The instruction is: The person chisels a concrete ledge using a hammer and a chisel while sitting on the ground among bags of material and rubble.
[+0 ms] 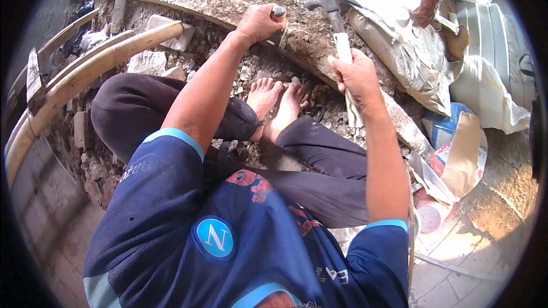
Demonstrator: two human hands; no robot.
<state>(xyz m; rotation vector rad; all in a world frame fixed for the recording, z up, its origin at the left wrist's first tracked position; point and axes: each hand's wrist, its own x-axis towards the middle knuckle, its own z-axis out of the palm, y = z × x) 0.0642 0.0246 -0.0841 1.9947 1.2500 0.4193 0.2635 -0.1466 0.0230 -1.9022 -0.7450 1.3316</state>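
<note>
My left hand (pixel 258 23) is closed around a chisel, whose round grey metal end (pixel 278 11) points up out of the fist. The chisel's lower part is hidden, so I cannot tell whether its tip touches the rough, dirt-covered concrete edge (pixel 308 45) below. In my right hand (pixel 361 77) is a claw hammer (pixel 338 23), gripped around its pale, wrapped handle. Its dark head is raised to the right of the chisel, apart from it. My bare feet (pixel 277 105) rest on the broken stones just below the concrete edge.
Another person's hand (pixel 423 12) reaches onto white sacks (pixel 394 34) at the upper right. A bamboo pole (pixel 108 60) curves along the left, near loose bricks and stone blocks (pixel 147 63). Torn paper packaging (pixel 461 154) and a blue container (pixel 439 122) stand at the right.
</note>
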